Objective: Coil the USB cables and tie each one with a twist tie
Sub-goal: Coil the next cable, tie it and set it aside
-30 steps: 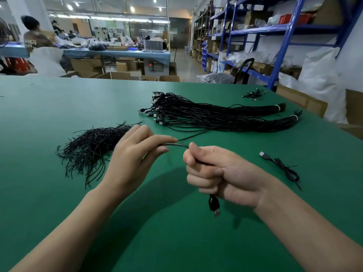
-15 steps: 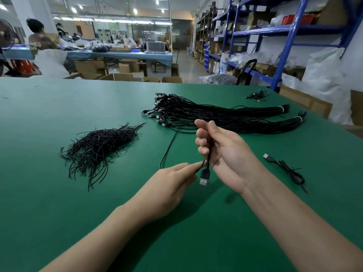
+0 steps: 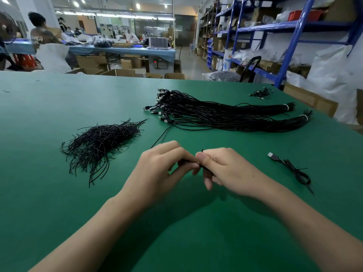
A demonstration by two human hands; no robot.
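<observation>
Black thin USB cable (image 3: 161,136) is pinched by both hands at frame centre. Its loose length runs upward from the left hand (image 3: 161,169), nearer to it than the right hand (image 3: 224,169), toward the black cable bundle (image 3: 216,114).

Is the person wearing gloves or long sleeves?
No. The left hand and right hand are bare: no gloves, rings or watch in view. The left forearm and right forearm are uncovered too, with no sleeve showing within the picture.

Bright ceiling lights (image 3: 137,5), soft shadows under the arms on the table (image 3: 49,193), wide-angle bending at edges.
</observation>
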